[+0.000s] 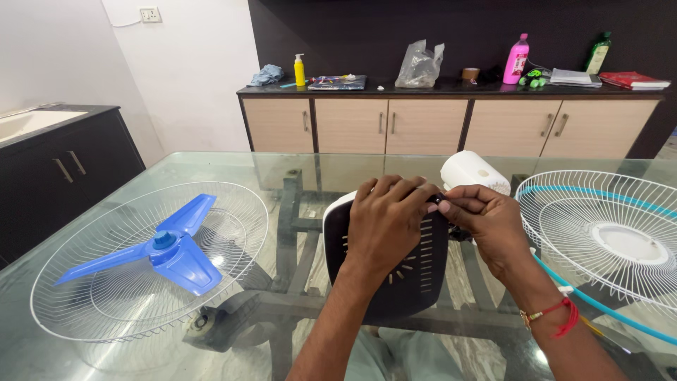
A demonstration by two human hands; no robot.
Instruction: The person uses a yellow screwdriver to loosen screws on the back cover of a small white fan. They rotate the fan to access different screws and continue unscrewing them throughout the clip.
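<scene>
Black slotted motor cover (416,271) under both hands — left hand (386,224) clamped over it, right hand (486,220) apparently pinching its top edge.

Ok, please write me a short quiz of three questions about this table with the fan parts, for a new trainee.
1. True or false: the blue fan blade lies in the white wire grille on the left.
2. Which hand covers the dark slotted motor cover? A) left hand B) right hand
3. What is the table top made of?

Key: 1 true. 2 A; the right hand pinches something small at the cover's top edge. 3 glass.
</scene>
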